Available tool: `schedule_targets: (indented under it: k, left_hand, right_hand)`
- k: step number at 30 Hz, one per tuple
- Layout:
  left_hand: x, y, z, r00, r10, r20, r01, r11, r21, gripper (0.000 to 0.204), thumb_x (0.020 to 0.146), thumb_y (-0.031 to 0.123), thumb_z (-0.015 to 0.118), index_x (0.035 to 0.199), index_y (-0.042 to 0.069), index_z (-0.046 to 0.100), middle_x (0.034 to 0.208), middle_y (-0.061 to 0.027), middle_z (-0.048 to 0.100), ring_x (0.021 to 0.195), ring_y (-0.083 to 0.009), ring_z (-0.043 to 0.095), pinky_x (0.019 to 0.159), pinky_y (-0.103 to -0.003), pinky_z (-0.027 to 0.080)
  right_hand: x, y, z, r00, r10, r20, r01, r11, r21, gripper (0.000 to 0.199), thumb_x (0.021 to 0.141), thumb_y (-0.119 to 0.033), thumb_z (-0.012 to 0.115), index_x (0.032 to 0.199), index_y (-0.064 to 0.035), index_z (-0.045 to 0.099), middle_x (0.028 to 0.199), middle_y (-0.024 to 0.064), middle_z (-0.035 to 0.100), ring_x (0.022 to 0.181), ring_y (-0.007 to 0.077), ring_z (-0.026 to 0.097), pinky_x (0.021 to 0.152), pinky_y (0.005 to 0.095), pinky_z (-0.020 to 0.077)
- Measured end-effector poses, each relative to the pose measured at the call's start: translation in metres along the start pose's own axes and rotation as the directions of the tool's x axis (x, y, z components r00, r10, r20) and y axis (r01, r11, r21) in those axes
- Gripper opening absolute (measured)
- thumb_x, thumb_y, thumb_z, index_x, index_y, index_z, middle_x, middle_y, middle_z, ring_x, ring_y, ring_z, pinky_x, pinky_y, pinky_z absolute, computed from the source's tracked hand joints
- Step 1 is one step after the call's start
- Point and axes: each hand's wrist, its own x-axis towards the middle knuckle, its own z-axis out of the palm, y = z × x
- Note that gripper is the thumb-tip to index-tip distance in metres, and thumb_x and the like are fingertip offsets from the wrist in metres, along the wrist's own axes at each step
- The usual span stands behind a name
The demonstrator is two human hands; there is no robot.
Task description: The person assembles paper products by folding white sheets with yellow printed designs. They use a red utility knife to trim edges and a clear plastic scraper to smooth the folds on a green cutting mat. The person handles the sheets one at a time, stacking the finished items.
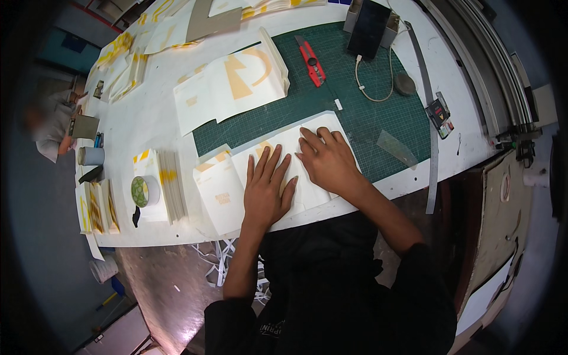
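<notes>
A white folded paper sheet (306, 192) with pale orange print lies at the table's near edge, partly on the green cutting mat (378, 127). My left hand (267, 192) rests flat on its middle, fingers spread. Just to the right, my right hand (331, 163) presses its fingertips on the same sheet, fingers bent and apart. Neither hand appears to grip anything. A greyish strip shows along the sheet's far edge; both hands cover part of its surface. Beyond it lies another printed white sheet (236, 83), folded along its right side.
A red cutter knife (311, 62) lies on the mat. A dark phone-like device (368, 29) with a cable stands at the back right. At left, a tape roll (142, 192) sits on a paper stack (168, 177). A long metal ruler (432, 157) overhangs the right edge. Another person (56, 121) is far left.
</notes>
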Motion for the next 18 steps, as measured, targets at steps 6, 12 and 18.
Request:
schedule_targets:
  k: [6, 12, 18]
  left_hand:
    - [0.0, -0.003, 0.001, 1.0, 0.004, -0.007, -0.004, 1.0, -0.012, 0.052, 0.098, 0.024, 0.071, 0.147, 0.008, 0.063, 0.165, -0.0149, 0.048, 0.155, -0.04, 0.04, 0.129, -0.062, 0.024]
    - [0.003, -0.004, -0.003, 0.998, 0.049, -0.048, -0.049, 0.999, 0.002, 0.047, 0.097, 0.025, 0.073, 0.139, 0.006, 0.068, 0.156, -0.0175, 0.054, 0.147, -0.0413, 0.046, 0.125, -0.059, 0.03]
    - [0.042, -0.017, -0.008, 0.991, 0.043, -0.124, -0.05, 0.997, -0.054, 0.019, 0.086, 0.021, 0.086, 0.095, 0.006, 0.081, 0.131, -0.0145, 0.067, 0.126, -0.0368, 0.057, 0.11, -0.05, 0.04]
  right_hand:
    - [0.009, 0.01, 0.002, 1.0, -0.018, -0.01, 0.018, 0.997, 0.074, 0.018, 0.096, -0.02, 0.073, 0.095, -0.0017, 0.076, 0.137, 0.0153, 0.07, 0.116, 0.0309, 0.062, 0.092, 0.0438, 0.0483]
    - [0.005, 0.015, 0.003, 0.998, -0.043, -0.049, 0.048, 0.992, 0.114, 0.018, 0.095, -0.021, 0.074, 0.097, -0.0028, 0.076, 0.137, 0.0133, 0.071, 0.117, 0.0312, 0.061, 0.092, 0.0444, 0.0494]
    - [0.004, 0.017, 0.004, 0.994, -0.068, -0.082, 0.077, 0.991, 0.112, 0.019, 0.094, -0.021, 0.076, 0.1, -0.0032, 0.076, 0.137, 0.0118, 0.071, 0.116, 0.0309, 0.061, 0.092, 0.0436, 0.0497]
